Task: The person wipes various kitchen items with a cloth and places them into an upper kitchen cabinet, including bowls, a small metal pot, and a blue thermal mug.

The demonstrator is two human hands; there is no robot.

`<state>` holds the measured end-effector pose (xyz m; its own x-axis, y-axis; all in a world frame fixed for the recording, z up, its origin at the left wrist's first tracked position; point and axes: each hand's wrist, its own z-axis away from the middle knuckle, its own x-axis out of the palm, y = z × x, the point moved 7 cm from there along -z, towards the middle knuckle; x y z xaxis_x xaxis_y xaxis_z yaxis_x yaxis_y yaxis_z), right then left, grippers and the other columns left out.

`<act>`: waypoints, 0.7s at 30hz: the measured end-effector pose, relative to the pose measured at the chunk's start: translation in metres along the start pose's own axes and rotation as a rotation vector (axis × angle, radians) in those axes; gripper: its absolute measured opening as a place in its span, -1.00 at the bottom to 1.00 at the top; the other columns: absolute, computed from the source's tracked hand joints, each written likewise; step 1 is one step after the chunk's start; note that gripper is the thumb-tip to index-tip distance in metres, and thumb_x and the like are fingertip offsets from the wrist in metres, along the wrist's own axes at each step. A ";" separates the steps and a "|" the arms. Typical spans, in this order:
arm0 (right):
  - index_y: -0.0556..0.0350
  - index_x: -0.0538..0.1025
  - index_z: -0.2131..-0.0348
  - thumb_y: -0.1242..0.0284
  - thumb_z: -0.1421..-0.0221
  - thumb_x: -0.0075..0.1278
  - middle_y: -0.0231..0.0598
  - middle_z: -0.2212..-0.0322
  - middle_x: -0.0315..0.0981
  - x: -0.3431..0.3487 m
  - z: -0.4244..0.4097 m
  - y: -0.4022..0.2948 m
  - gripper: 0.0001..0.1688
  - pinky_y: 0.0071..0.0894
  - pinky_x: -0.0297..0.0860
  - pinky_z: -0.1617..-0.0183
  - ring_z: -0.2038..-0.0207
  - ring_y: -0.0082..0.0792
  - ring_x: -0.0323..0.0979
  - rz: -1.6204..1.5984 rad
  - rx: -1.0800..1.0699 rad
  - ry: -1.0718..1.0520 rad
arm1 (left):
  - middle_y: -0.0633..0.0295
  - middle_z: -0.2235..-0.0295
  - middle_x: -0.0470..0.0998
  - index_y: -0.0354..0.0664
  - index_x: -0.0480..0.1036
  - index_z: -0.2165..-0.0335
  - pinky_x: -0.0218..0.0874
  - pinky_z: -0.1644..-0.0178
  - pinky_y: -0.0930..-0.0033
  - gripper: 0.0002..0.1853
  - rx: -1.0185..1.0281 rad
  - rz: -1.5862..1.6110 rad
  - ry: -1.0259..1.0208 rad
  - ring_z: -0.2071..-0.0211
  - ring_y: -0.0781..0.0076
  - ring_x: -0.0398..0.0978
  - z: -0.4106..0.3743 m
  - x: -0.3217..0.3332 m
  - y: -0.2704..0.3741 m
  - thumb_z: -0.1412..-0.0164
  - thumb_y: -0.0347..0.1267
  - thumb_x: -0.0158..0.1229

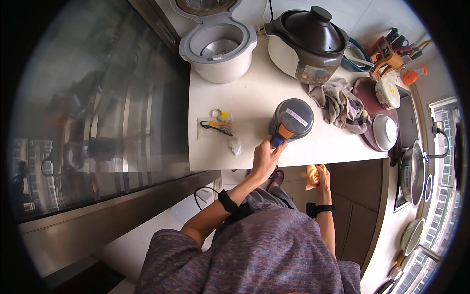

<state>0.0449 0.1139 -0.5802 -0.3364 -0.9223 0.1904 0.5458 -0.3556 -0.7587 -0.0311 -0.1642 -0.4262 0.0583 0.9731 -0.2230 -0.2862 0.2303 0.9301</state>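
My left hand [265, 158] grips the blue and orange handle of a dark grey, round lidded container [298, 110] above the white countertop [253, 99]. A white label with writing is stuck on its lid. Whether its base touches the counter is hidden. Just past the counter's front edge, my right hand [324, 180] holds a crumpled yellow-orange cloth [313, 177]. To the left of the container lie a clear plastic bag [205, 131] with a black and yellow item on it, a small ring [216, 113] and a crumpled whitish piece [235, 146].
A white rice cooker [224, 70] with raised lid and a dark-lidded electric cooker [284, 60] stand behind. A grey towel [336, 101] lies beside a reddish-brown board [361, 86] bearing a white bowl [385, 131] and a lidded bowl [389, 93]. A knife block [385, 55] is at the back right.
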 end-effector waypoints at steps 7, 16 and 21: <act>0.24 0.39 0.27 0.44 -0.11 -0.11 -0.20 0.46 0.48 -0.001 -0.015 0.005 -0.78 -0.41 0.50 0.46 0.48 -0.35 0.50 -0.063 0.017 -0.090 | -0.05 0.28 0.52 -0.36 0.14 0.01 0.38 0.29 0.41 -0.38 0.075 -0.115 -0.148 0.30 0.26 0.55 0.006 -0.014 0.007 -0.05 -0.33 0.24; 0.37 0.18 -0.06 0.48 -0.07 -0.01 -0.05 0.31 0.49 -0.040 0.005 0.004 -0.39 -0.54 0.45 0.37 0.38 -0.39 0.49 0.091 0.079 0.000 | 0.04 0.10 0.42 -0.20 0.31 0.06 0.24 0.03 0.28 -0.40 0.177 -0.724 0.177 0.09 0.15 0.40 -0.041 -0.166 -0.010 0.15 -0.45 0.31; 0.33 0.43 0.16 0.51 -0.07 -0.01 -0.31 0.47 0.44 -0.024 0.049 -0.038 -0.68 -0.63 0.37 0.44 0.48 -0.57 0.42 0.249 0.066 -0.034 | 0.11 0.15 0.42 -0.27 0.29 0.06 0.13 -0.07 0.16 -0.37 0.213 -1.118 0.124 0.05 0.17 0.33 -0.050 -0.175 -0.043 0.16 -0.40 0.32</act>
<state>0.0699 0.1422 -0.5257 -0.1595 -0.9869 0.0242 0.6575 -0.1245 -0.7431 -0.0771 -0.3443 -0.4415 0.0799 0.2177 -0.9727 0.0345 0.9747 0.2210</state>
